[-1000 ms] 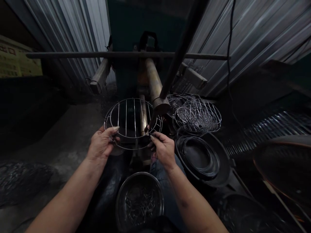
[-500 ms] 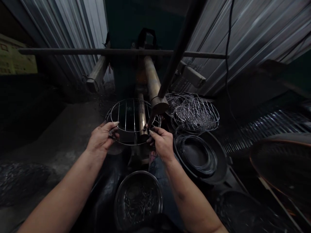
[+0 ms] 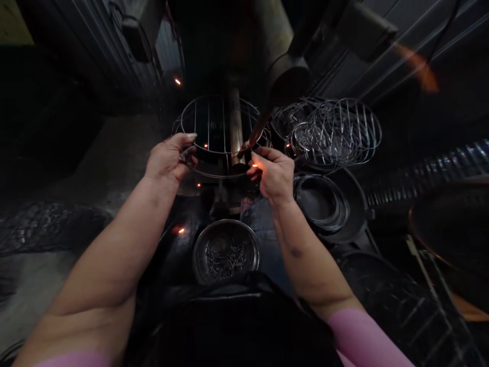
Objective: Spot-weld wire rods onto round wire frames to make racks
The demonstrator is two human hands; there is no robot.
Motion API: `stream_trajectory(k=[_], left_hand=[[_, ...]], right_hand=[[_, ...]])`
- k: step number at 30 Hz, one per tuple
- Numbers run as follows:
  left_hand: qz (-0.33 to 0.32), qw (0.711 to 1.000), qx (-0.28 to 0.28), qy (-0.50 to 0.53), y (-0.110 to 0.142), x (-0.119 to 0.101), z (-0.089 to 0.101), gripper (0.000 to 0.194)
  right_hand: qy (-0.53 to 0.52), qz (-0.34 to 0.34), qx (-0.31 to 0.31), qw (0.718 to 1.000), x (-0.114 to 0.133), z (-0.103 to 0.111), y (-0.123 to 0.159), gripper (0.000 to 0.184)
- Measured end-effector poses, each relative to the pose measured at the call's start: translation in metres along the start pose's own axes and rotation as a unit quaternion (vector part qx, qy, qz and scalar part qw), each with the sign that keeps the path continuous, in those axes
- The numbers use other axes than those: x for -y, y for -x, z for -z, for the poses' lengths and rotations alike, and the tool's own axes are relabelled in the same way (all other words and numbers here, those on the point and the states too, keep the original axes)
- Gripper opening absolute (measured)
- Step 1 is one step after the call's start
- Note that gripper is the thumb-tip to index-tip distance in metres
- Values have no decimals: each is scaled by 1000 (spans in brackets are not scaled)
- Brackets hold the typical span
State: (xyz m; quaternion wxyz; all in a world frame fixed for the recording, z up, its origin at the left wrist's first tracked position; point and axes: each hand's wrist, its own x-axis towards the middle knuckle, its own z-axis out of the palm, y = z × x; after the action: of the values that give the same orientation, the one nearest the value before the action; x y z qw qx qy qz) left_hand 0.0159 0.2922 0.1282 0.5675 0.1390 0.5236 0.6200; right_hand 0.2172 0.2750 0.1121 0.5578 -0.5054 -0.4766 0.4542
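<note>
A round wire rack (image 3: 210,118), with two rings and parallel bars, is held level around the upright-looking brass-coloured lower rod (image 3: 236,120) of a machine. My left hand (image 3: 168,155) pinches its left rim between thumb and fingers. My right hand (image 3: 277,173) is closed at the near right rim, beside the tip of the dark upper electrode arm (image 3: 262,125). Whether a small piece is also between those right fingertips is hidden. Orange sparks fly around both hands. Below stands a steel bowl (image 3: 226,250) holding several short metal pieces.
A pile of wire racks (image 3: 336,132) lies to the right. Nearer is a dark pan (image 3: 355,219) with coiled wire rings (image 3: 323,201). A thick cylinder (image 3: 280,46) juts out above my right hand. A dark round rim (image 3: 439,224) stands at far right.
Sparks have burst out at the electrode tip. The view has tipped downward, so the hands, rack and bowl appear higher. Both hands keep their hold at the rim.
</note>
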Motion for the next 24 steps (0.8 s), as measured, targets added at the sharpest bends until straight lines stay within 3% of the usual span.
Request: stream_trajectory(k=[3, 5, 6, 7, 8, 9, 11, 12, 14, 17, 19, 21, 24], left_hand=[[-13, 1000, 10, -4, 0, 1, 1, 21], [-20, 1000, 14, -7, 0, 1, 2, 22], [-20, 1000, 15, -9, 0, 1, 2, 22], [-17, 1000, 16, -11, 0, 0, 2, 21], [-12, 1000, 15, -12, -1, 0, 2, 22], [-8, 1000, 13, -13, -1, 0, 2, 22], [-2, 1000, 6, -15, -1, -1, 2, 24], [0, 1000, 2, -16, -1, -2, 2, 24], [6, 1000, -4, -21, 1, -3, 1, 25], [18, 1000, -11, -17, 5, -6, 0, 28], [22, 1000, -17, -7, 8, -7, 0, 30], [17, 1000, -25, 5, 11, -8, 0, 31], [-5, 999, -28, 24, 14, -7, 0, 31]], right_hand=[[76, 77, -50, 993, -7, 13, 24, 19], [185, 121, -61, 973, -18, 20, 53, 20], [254, 121, -21, 959, -27, 22, 70, 18], [325, 96, 69, 938, -36, 22, 87, 16], [397, 55, 176, 899, -47, 20, 104, 16], [470, 9, 270, 840, -57, 16, 119, 16], [574, -37, 368, 731, -76, 5, 143, 20], [598, -44, 392, 698, -83, -1, 151, 23], [614, -40, 408, 675, -90, -9, 159, 26], [602, -26, 408, 686, -83, -7, 155, 25], [558, -19, 406, 724, -70, 1, 142, 24], [459, -7, 380, 803, -50, 10, 124, 27], [280, 40, 258, 924, -16, 21, 89, 25]])
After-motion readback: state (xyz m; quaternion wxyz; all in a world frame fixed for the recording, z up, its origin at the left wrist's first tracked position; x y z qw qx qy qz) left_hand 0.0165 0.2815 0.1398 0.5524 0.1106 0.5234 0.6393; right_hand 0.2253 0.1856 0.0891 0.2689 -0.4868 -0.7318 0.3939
